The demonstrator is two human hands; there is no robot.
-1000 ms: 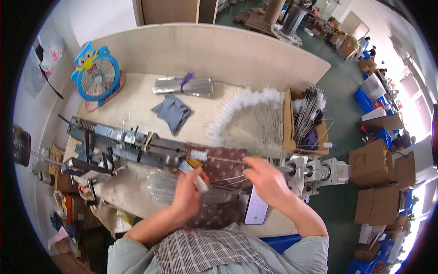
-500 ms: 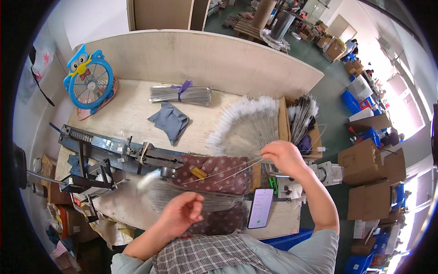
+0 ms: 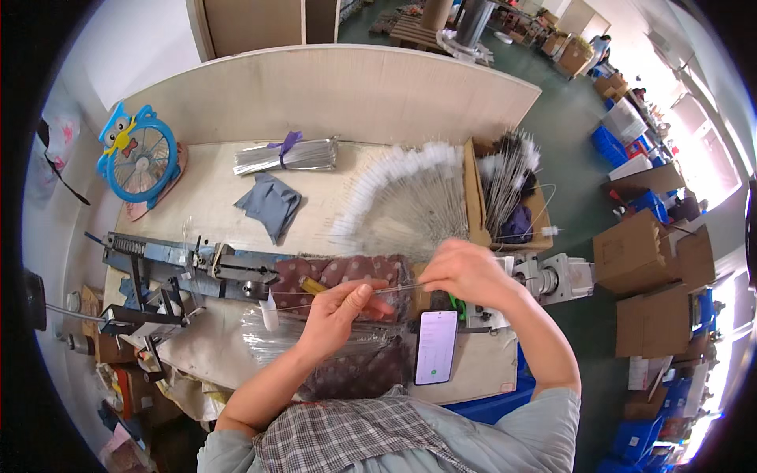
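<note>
My right hand [image 3: 465, 272] is closed in a pinch on thin metal wires [image 3: 406, 287] in front of me. They run leftward to my left hand [image 3: 341, 315], whose thumb presses against its curled fingers around them. Left of that hand, a small white piece [image 3: 270, 313] hangs near the head of a metal bench fixture [image 3: 236, 276]; I cannot tell what it is attached to. Loose thin wires [image 3: 264, 335] lie under my left forearm on a dotted maroon cloth [image 3: 347, 272]. Beside my left hand is a yellow piece [image 3: 313, 285].
White-tipped wire brushes [image 3: 378, 177] fan out beside a cardboard box [image 3: 475, 197] of more wires. A tied wire bundle [image 3: 307, 156], a grey cloth [image 3: 272, 203] and a blue fan [image 3: 142, 162] stand farther back. A phone [image 3: 436, 347] lies near the front edge, close to a motor-like device [image 3: 544, 280].
My right hand has come left and slightly down with the wires. My left hand has moved up and right and closed around them. The white piece, blurred before, now shows sharply.
</note>
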